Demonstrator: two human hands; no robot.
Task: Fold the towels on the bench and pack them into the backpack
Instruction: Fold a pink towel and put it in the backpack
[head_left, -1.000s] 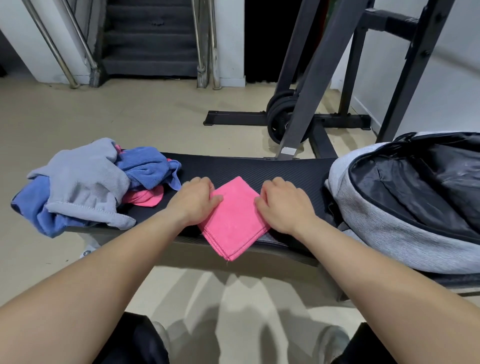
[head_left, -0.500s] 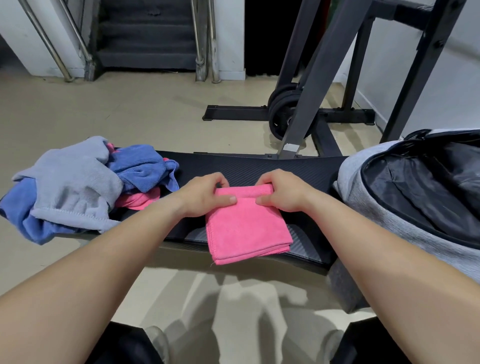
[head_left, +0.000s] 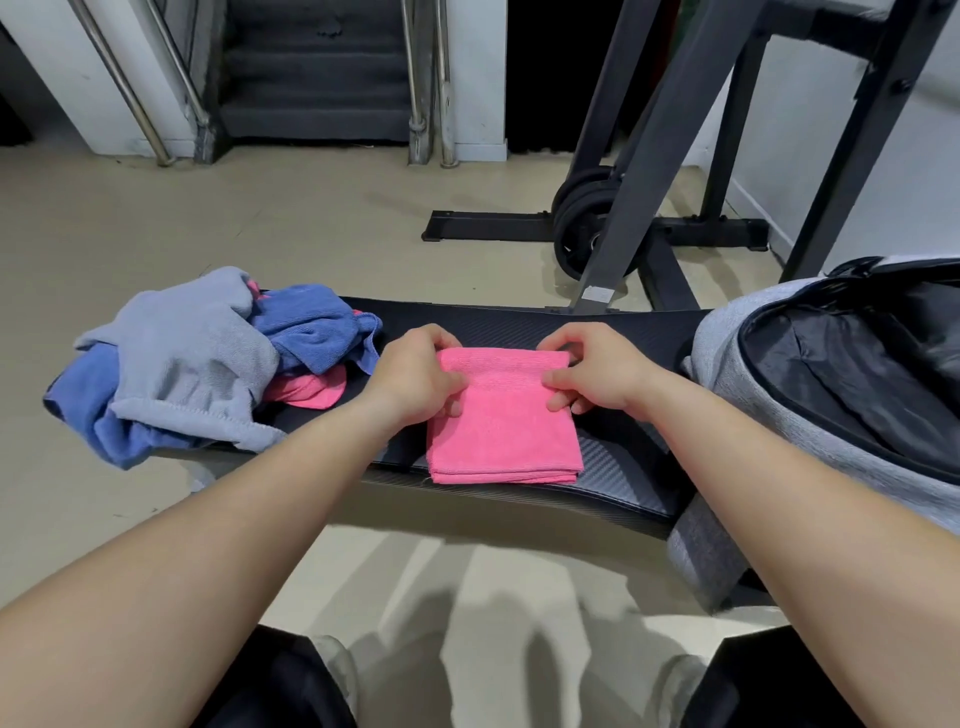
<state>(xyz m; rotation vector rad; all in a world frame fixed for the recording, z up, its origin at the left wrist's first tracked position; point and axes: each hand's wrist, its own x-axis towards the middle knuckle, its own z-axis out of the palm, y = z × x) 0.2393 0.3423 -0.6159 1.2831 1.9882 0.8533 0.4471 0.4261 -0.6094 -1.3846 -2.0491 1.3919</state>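
From my station I see the pink towel (head_left: 504, 421) lying folded into a tidy rectangle on the black bench (head_left: 613, 462); its stacked layers show along the near edge, which sits at the bench's front lip. The left hand (head_left: 415, 379) pinches the towel's far left corner, thumb on top and fingers curled round the edge; the right hand (head_left: 597, 374) grips the far right corner the same way, thumb pressed on the cloth (neither hand lies flat); both forearms reach in from the bottom of the view.

At the bench's left end sits a loose pile: a grey towel (head_left: 192, 358) on top, a blue towel (head_left: 306, 327) under and behind it, and a second pink towel (head_left: 306, 389) poking out on the pile's right side, near the left hand but apart from it; part of the pile droops over the bench's end. At the right end is the grey backpack (head_left: 753, 364), just beside the right forearm; its main compartment gapes open, with dark lining showing. Beyond the bench stands a dark steel rack (head_left: 670, 130) with weight plates (head_left: 582, 228) at its foot; a stairway (head_left: 317, 73) lies farther back.
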